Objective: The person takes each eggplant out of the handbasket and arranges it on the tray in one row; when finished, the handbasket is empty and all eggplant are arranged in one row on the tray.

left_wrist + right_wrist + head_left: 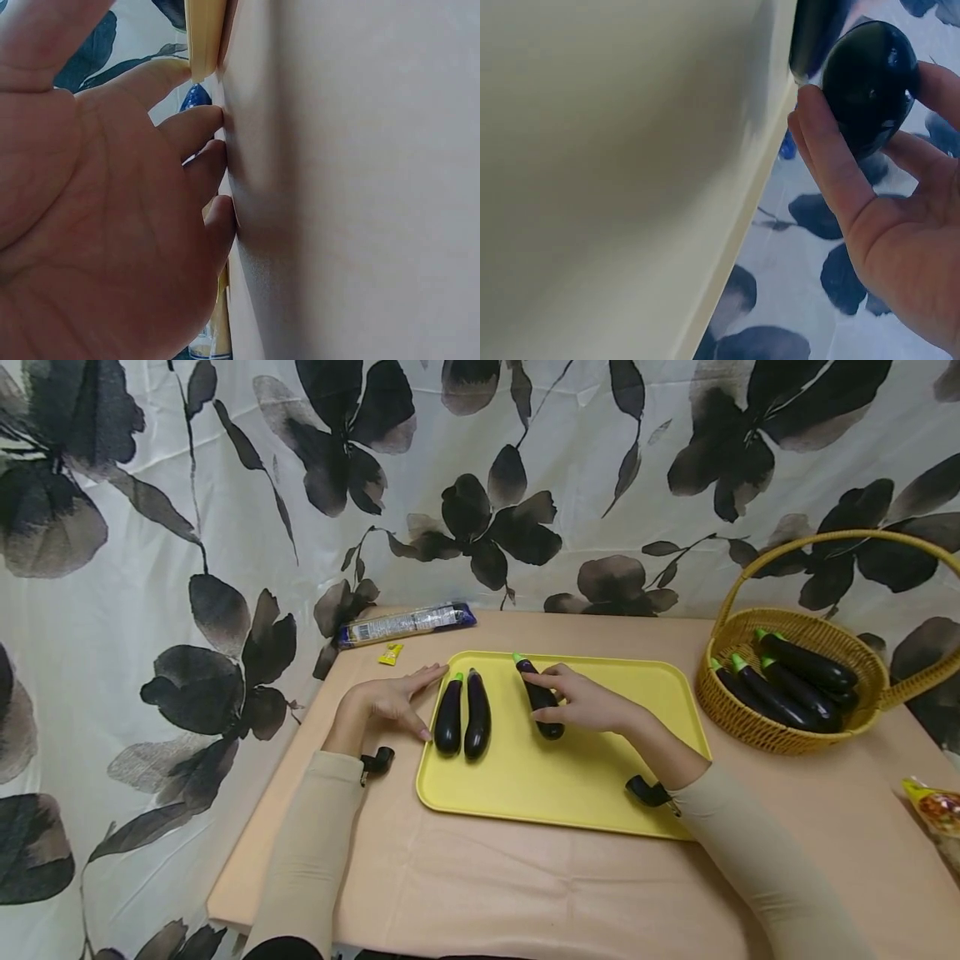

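My right hand (588, 697) grips a dark purple eggplant (539, 697) above the middle of a yellow tray (540, 793), its green stem end pointing away. In the right wrist view, the fingers curl around the glossy rounded end of this eggplant (874, 82). Two more eggplants lie side by side on the tray's left part, a left one (448, 718) and a right one (477, 717). At the tray's left edge, my left hand (392, 700) rests with fingers spread and nothing held. The left wrist view shows its fingertips (214, 120) on the tabletop, one at the tray's rim.
Right of the tray stands a wicker basket (720, 702) with a tall handle, holding several eggplants (810, 662). A blue-ended packet (408, 624) and a small yellow wrapper (391, 653) lie at the back left. Another package (937, 810) sits at the far right edge.
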`<state>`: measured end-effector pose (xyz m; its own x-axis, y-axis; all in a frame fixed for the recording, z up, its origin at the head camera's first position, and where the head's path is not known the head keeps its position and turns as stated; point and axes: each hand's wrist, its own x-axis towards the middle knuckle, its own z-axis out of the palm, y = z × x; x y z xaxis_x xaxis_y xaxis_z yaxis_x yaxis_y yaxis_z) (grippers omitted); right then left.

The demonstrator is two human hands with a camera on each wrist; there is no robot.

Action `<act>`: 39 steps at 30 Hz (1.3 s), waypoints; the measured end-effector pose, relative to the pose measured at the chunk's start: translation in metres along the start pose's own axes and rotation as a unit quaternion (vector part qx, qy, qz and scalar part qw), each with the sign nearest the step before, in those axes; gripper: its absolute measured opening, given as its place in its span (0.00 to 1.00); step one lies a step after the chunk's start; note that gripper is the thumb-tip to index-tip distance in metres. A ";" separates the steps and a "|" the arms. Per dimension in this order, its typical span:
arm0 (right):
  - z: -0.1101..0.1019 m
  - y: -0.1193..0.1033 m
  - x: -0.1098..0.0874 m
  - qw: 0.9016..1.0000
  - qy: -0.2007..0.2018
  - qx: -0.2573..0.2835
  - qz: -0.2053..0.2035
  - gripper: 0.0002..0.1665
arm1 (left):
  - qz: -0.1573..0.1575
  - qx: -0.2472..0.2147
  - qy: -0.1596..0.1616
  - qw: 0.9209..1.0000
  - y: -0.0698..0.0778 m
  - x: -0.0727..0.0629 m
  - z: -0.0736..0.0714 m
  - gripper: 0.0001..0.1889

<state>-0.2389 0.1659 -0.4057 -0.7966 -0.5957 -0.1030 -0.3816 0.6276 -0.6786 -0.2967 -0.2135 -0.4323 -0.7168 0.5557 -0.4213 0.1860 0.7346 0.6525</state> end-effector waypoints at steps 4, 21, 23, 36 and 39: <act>0.007 -0.003 0.010 1.000 -0.016 -0.018 0.002 0.45 | -0.001 -0.005 0.001 1.000 0.001 0.000 0.000 0.75; 0.027 -0.012 0.031 0.996 -0.049 -0.068 -0.017 0.46 | 0.006 -0.011 0.002 1.000 0.000 0.001 0.000 0.75; 0.028 -0.013 0.033 0.997 -0.047 -0.067 -0.017 0.46 | 0.005 -0.012 0.002 1.000 -0.001 0.002 0.001 0.75; 0.030 -0.017 0.035 0.997 -0.042 -0.055 -0.028 0.47 | -0.001 -0.001 0.004 1.000 0.001 0.001 0.002 0.75; 0.025 -0.019 0.030 0.998 -0.037 -0.042 -0.023 0.48 | -0.001 -0.003 0.007 1.000 0.001 0.001 0.002 0.74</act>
<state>-0.2433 0.1233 -0.4141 -0.7413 -0.6587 -0.1288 -0.4576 0.6364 -0.6210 -0.2961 -0.2120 -0.4331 -0.7258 0.5496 -0.4137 0.1812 0.7329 0.6558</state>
